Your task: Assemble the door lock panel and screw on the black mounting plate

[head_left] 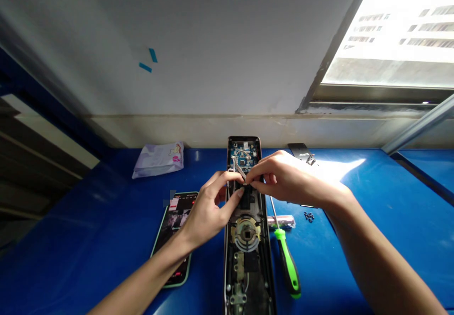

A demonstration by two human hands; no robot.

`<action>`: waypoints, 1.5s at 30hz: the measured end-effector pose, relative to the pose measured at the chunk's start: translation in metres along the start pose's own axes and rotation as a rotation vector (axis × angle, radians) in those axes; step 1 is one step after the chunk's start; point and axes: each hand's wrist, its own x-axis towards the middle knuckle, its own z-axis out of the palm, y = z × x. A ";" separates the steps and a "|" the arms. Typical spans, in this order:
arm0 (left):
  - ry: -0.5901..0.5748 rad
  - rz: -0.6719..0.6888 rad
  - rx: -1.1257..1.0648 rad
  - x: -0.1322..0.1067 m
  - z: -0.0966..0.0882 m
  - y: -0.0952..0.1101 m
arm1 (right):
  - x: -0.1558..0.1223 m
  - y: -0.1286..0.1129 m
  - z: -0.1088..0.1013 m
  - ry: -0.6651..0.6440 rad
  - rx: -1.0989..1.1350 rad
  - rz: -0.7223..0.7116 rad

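A long, narrow door lock housing (248, 263) lies with its inside facing up, its length running away from me. At its far end is a blue circuit board (244, 156), and a round metal hub (247, 234) sits nearer to me. Thin grey and white wires (240, 167) run from the board to my fingertips. My right hand (283, 175) pinches the wire end from the right. My left hand (213, 204) meets it from the left, thumb and index finger closing round the same small wire connector (245, 183), which is mostly hidden.
Right of the housing lie a green and black screwdriver (288, 263), a wrapped cylinder (283, 221), a pile of small black screws (309, 217) and a black plate (299, 150). On the left are a phone (175, 239) and a lilac packet (158, 159). A wall (198, 69) rises behind.
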 end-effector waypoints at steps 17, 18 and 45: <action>0.228 0.137 0.251 -0.009 0.006 0.002 | -0.116 -0.021 0.074 -0.039 0.098 0.570; 0.263 0.190 0.297 -0.009 0.007 0.005 | -0.120 -0.021 0.069 0.049 0.113 0.573; -0.925 0.448 0.944 0.099 0.108 0.077 | -0.129 0.047 0.018 1.007 0.203 0.265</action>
